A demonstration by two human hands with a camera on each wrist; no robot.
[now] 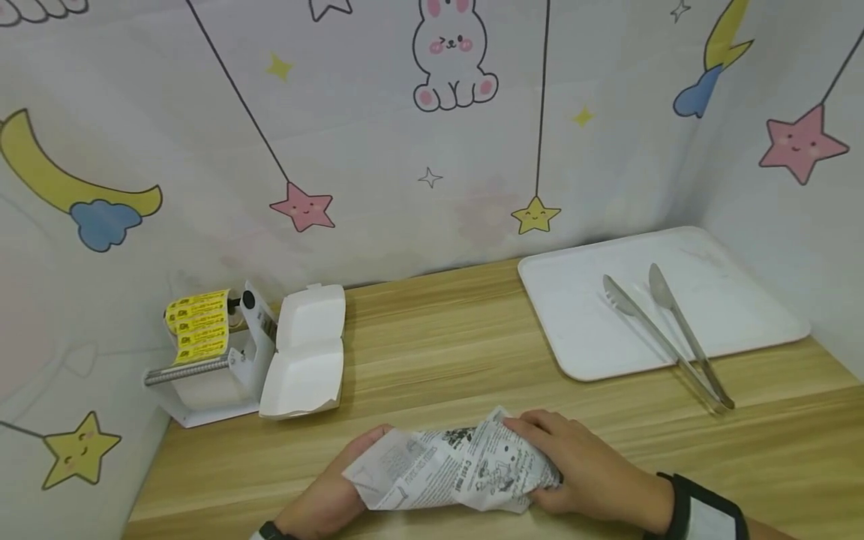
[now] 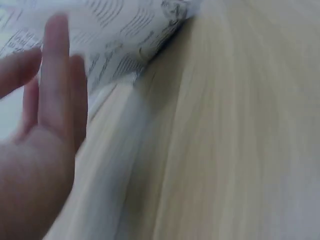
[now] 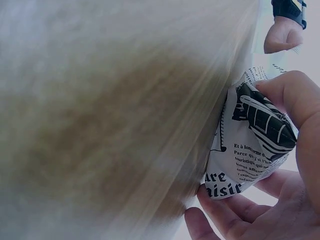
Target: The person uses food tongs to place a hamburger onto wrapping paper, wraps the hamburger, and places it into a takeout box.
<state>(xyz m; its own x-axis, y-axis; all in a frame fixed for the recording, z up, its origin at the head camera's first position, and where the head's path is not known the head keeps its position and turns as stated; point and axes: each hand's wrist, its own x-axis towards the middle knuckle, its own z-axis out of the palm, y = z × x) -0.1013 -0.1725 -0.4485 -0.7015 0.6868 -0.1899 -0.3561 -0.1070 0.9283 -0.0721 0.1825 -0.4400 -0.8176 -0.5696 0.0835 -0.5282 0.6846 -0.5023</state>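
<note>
A bundle wrapped in newsprint-patterned paper [image 1: 496, 469] lies at the front of the table between both hands; what is inside is hidden. My right hand [image 1: 574, 465] grips its right end, thumb on one side and fingers on the other. In the right wrist view the folded paper end [image 3: 250, 145] shows dark print inside that grip. The left hand [image 1: 337, 484] is at the loose, flatter left end, partly behind the paper. Seen from the left wrist, its fingers [image 2: 55, 85] are mostly straight, close against the printed paper [image 2: 115, 40].
An open white clamshell box [image 1: 304, 375] stands at the back left beside a label dispenser [image 1: 209, 382] with a yellow label roll [image 1: 199, 322]. At the back right, metal tongs [image 1: 682, 337] lie across a white tray [image 1: 580, 352] and over its front edge. A patterned curtain [image 1: 391, 135] hangs behind.
</note>
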